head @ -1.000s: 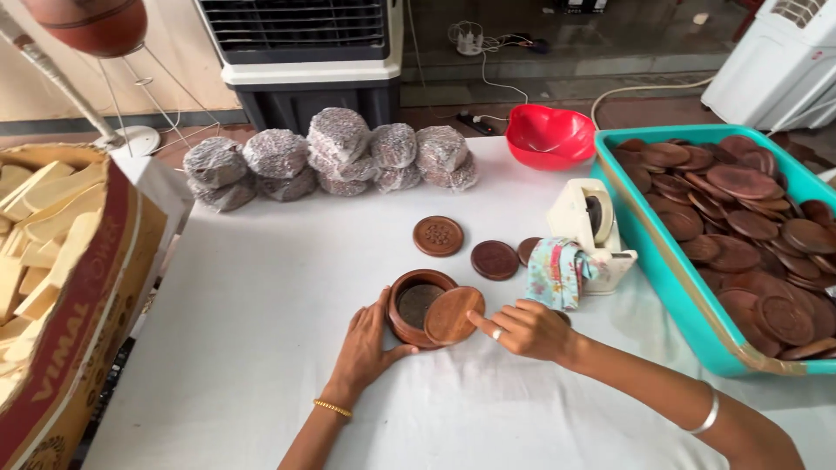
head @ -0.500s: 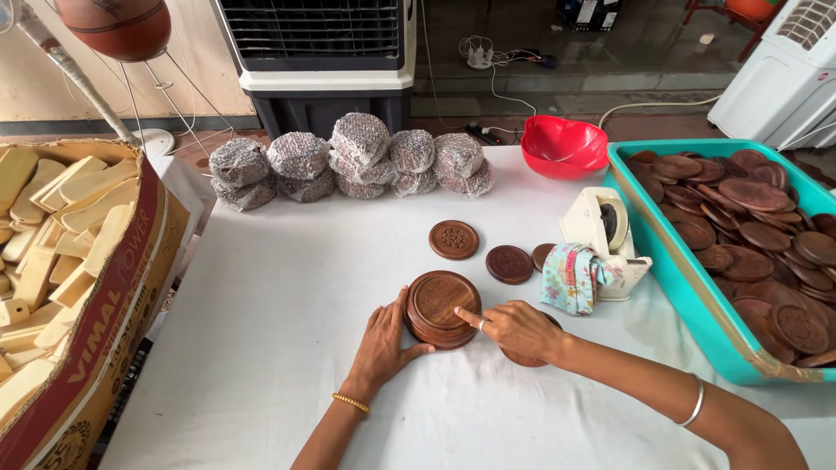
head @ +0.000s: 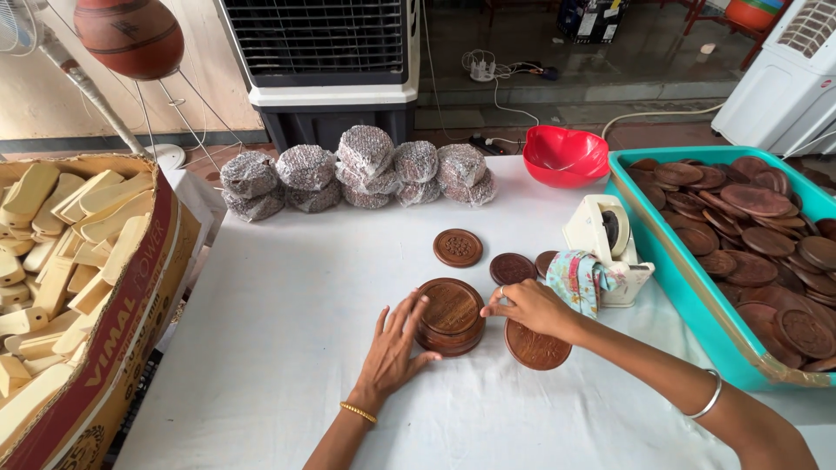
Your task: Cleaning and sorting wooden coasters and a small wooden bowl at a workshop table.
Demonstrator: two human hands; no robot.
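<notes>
A round brown wooden box [head: 450, 315] stands on the white table with a wooden disc lying flat on top of it. My left hand [head: 394, 351] rests flat against its left side, fingers spread. My right hand [head: 531, 306] reaches to the box's right edge, fingertips near the rim, holding nothing that I can see. Under my right wrist lies a carved wooden disc [head: 537, 346]. Farther back on the cloth lie other carved discs: one lighter [head: 458, 247], one dark [head: 512, 268].
A teal tray [head: 666, 274] full of wooden discs sits on the right, a white tape dispenser [head: 605, 235] with a floral cloth [head: 575, 280] beside it. Bubble-wrapped bundles [head: 364, 165] and a red bowl [head: 565, 155] stand at the back. A cardboard box [head: 113, 339] of pale wood pieces stands at the left.
The disc that leaned on the open box's rim now lies flat on top of it. My right hand moved from the disc's face to the box's right edge; the view shifted.
</notes>
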